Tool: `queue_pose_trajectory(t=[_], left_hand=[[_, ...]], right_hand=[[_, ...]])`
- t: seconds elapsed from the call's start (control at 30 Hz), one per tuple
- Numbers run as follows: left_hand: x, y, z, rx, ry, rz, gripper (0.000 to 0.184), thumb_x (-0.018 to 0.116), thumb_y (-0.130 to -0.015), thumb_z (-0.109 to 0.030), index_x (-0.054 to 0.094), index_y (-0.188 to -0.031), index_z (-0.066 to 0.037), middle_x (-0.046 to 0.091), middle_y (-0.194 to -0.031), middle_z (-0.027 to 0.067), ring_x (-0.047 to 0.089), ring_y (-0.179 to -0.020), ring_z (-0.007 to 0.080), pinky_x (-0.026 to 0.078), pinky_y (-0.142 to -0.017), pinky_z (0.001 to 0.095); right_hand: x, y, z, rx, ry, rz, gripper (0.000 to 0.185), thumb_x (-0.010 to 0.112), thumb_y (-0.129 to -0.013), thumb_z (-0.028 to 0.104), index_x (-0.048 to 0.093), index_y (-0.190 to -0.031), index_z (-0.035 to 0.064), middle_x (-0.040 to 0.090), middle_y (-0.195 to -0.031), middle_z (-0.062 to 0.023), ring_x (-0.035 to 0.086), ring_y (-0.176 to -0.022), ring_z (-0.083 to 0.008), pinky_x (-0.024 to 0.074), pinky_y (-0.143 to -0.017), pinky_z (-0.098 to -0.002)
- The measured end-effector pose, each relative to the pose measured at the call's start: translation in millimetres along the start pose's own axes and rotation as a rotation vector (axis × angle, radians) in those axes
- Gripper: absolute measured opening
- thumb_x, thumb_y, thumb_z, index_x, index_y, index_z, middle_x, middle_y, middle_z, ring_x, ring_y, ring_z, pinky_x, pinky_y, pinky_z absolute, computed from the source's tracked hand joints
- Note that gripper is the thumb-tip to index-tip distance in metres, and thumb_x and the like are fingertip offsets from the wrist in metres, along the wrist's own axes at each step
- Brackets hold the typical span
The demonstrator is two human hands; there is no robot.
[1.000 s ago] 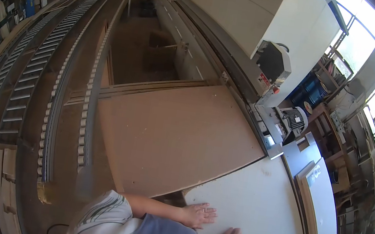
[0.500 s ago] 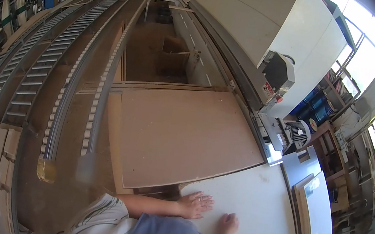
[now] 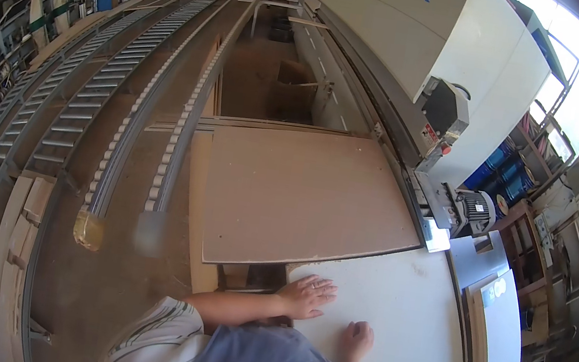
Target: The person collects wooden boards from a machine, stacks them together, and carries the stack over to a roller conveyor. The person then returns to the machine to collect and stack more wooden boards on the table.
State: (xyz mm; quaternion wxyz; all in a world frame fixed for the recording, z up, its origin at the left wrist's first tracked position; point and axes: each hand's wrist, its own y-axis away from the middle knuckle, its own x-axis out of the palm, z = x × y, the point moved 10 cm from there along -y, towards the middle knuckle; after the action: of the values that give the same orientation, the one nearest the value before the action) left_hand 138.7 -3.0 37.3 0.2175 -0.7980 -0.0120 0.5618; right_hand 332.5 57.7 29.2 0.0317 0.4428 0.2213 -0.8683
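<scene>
1. Machine housing (image 3: 380,26): a large pale casing with blue lettering is standing along the far side of the boards.
2. Roller tracks (image 3: 75,111): several rows are running lengthwise into the depth of the workshop.
3. Brown board (image 3: 302,198): it is lying flat between the roller tracks and the machine housing.
4. White panel (image 3: 395,324): it is lying flat directly in front of the person, just beside the near edge of the brown board.
5. Person (image 3: 255,359): a figure in a striped top and blue apron is facing the white panel.
6. Blue drums (image 3: 508,169): these are standing beyond the end of the machine housing.
7. Ribbed motor (image 3: 476,209): it is sitting near the housing's lower end.
8. Left hand (image 3: 305,298): it is resting palm down on the white panel, near its corner, fingers open and spread, gripping nothing.
9. Right hand (image 3: 358,339): it is hovering over or resting on the white panel; I cannot tell which. The fingers are curling closed; whether they are gripping anything is unclear.
10. Ring (image 3: 314,287): it is encircling a left-hand finger.
</scene>
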Motion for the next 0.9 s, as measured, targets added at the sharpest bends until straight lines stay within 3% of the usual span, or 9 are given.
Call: queue_pose_trajectory(t=[0.37, 0.9], left_hand=[[-12, 1, -5, 0.001, -0.013, -0.128, 0.051, 0.058, -0.090, -0.038, 0.057, -0.132, -0.008, 0.049, -0.146, 0.0088, 0.040, -0.139, 0.0261, 0.027, -0.115, 0.0439], [-13, -2, -4, -0.009, 0.004, -0.057, 0.054, 0.058, -0.090, -0.036, 0.054, -0.135, -0.007, 0.048, -0.147, 0.0092, 0.040, -0.139, 0.0264, 0.025, -0.115, 0.0445]], right_hand=[[-8, 1, 6, -0.011, -0.082, -0.010, 0.011, 0.066, -0.077, 0.009, 0.056, -0.072, 0.0092, 0.056, -0.065, -0.0049, 0.052, -0.064, -0.0257, 0.0452, -0.063, -0.0363], [-9, 1, 5, 0.013, -0.067, -0.011, 0.010, 0.066, -0.076, 0.008, 0.057, -0.072, 0.0085, 0.057, -0.067, -0.0053, 0.053, -0.065, -0.0257, 0.0454, -0.063, -0.0361]])
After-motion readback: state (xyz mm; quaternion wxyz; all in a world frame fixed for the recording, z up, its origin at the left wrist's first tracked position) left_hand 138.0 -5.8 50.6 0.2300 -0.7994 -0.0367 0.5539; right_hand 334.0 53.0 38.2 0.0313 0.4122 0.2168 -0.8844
